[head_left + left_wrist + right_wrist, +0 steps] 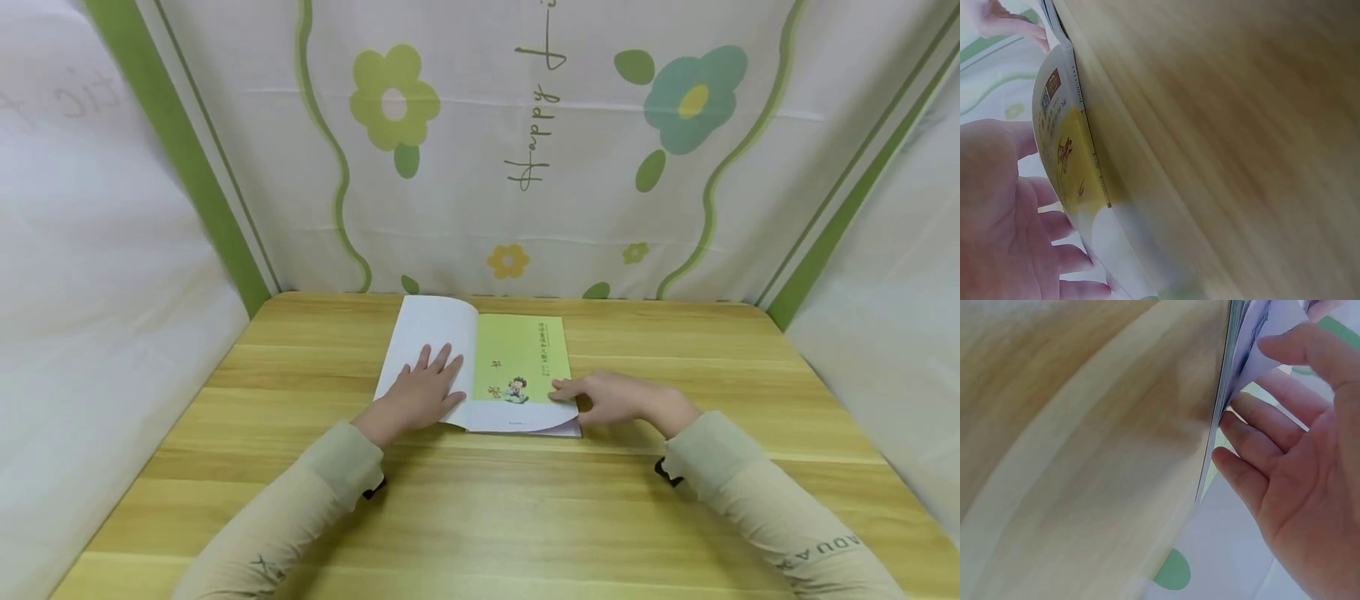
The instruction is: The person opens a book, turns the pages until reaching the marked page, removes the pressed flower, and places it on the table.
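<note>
Straight ahead of me, "Happy" runs sideways, bottom to top, in green script on the flowered back curtain (465, 192); further lettering above it is cut off. Faint letters, perhaps "tic", mark the left curtain (82, 233). The right sleeve (757, 492) shows "ADU A"; the left sleeve (300, 500) bears an "X" and unclear marks. The open book's green page (510, 342) carries a column of small Chinese characters, and its cover (1072, 162) has print too small to read.
</note>
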